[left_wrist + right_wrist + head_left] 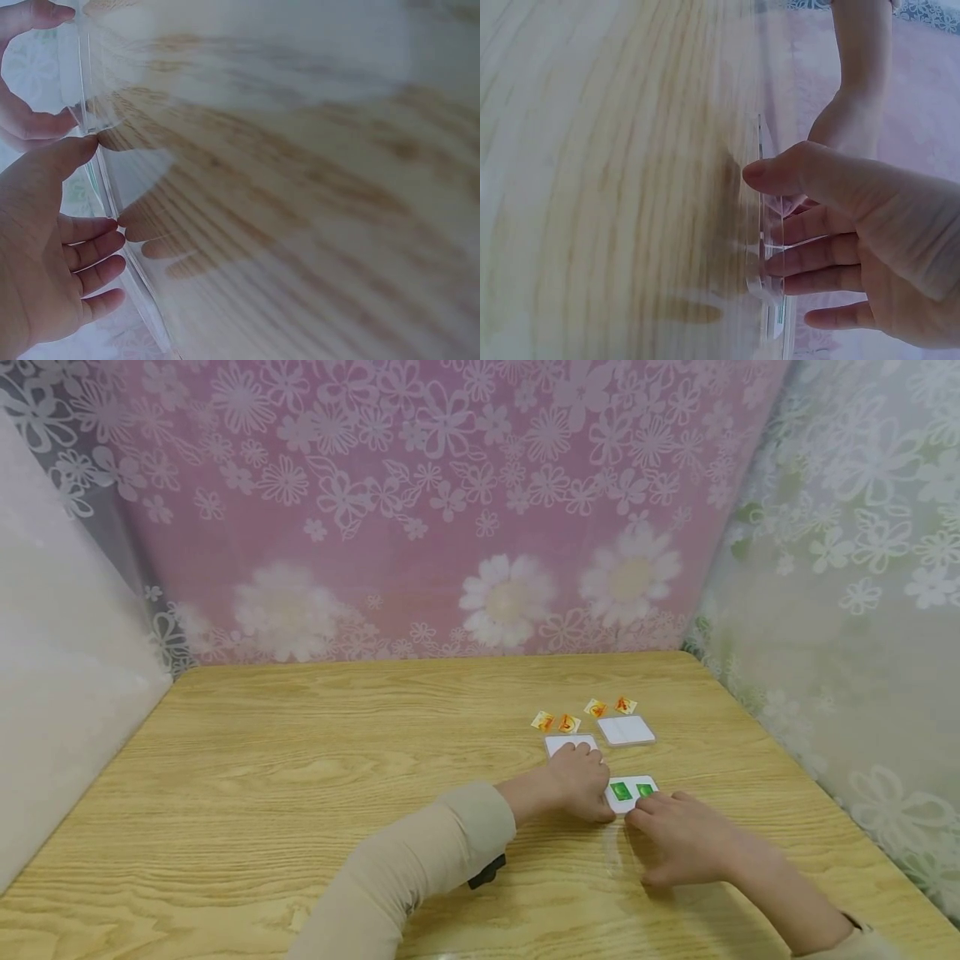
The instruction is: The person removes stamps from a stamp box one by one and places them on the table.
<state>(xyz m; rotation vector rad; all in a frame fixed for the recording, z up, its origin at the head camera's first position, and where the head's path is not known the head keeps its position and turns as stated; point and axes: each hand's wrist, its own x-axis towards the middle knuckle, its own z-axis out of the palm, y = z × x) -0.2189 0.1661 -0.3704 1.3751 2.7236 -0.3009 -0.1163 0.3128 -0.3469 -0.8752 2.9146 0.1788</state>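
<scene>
A flat white case [632,800] showing two green squares lies on the table between both hands. My left hand [581,783] grips its left end, thumb and index finger spread at the edge; the remaining fingers bend loosely in the left wrist view. A clear plastic piece [763,277] sits along the case's near side. My right hand [686,839] holds it, with the thumb on one side and fingertips [784,262] behind it. Partly covered by the left hand is a white rectangular case [566,743]. Another white case [627,730] lies behind the green squares.
Several small orange-and-yellow square pieces [569,723] lie beyond the white cases. The wood-grain table [300,760] extends far to the left. Flowered curtains [450,510] hang at the back and on both sides.
</scene>
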